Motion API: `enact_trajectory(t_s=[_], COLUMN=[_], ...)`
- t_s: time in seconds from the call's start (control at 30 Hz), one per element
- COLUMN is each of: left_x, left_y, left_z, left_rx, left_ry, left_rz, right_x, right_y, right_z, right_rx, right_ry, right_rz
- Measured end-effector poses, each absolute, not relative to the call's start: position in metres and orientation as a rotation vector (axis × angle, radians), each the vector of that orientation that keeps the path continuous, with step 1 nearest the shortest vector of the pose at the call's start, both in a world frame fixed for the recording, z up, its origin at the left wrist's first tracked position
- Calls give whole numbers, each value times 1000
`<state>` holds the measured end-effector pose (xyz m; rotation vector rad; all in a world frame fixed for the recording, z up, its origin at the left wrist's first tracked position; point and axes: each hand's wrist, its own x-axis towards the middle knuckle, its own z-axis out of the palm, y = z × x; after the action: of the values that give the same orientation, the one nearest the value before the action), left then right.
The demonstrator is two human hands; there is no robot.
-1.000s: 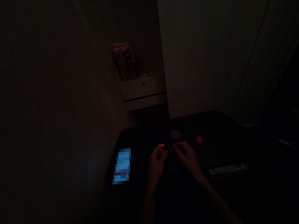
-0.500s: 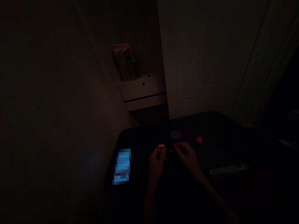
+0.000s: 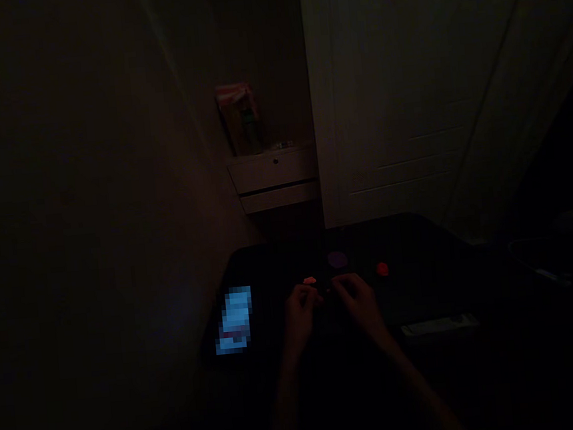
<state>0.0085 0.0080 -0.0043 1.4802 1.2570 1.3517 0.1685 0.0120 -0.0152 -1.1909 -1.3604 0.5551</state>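
Note:
In dim light both hands are over a dark table (image 3: 275, 263). My left hand (image 3: 300, 313) has its thumb and fingers curled in a pinch, just below a pinkish-orange lump (image 3: 309, 280); what it holds, if anything, is too dark to see. My right hand (image 3: 360, 300) is also closed, fingertips pointing left toward the left hand, with a gap between the two. By its fingertips shows a tiny pinkish speck (image 3: 328, 290); I cannot tell whether they grip it. Beyond lies a flat purple disc (image 3: 337, 259), and to the right a small red lump (image 3: 382, 269).
A lit, blurred-out screen (image 3: 234, 320) lies at the table's left. A pale flat strip (image 3: 439, 325) is near the front right edge. Behind stand a drawer unit (image 3: 273, 173) with a box (image 3: 235, 119) on it, and a pale panelled door (image 3: 387, 99).
Both hands stay in nearly the same place, with slight finger movement. The tiny pinkish speck now shows closer to the right fingertips. The picture is a little darker.

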Motion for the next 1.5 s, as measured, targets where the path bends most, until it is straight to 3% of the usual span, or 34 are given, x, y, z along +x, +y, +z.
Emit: enact_trajectory(t_s=[1.5], left_x=[7], left_y=[8], left_z=[-7], left_rx=[1458], left_ry=[1219], left_rz=[1354], right_x=[168], right_y=[12], right_z=[-15], right_rx=[-1174], right_ry=[-1376], right_rz=[551])
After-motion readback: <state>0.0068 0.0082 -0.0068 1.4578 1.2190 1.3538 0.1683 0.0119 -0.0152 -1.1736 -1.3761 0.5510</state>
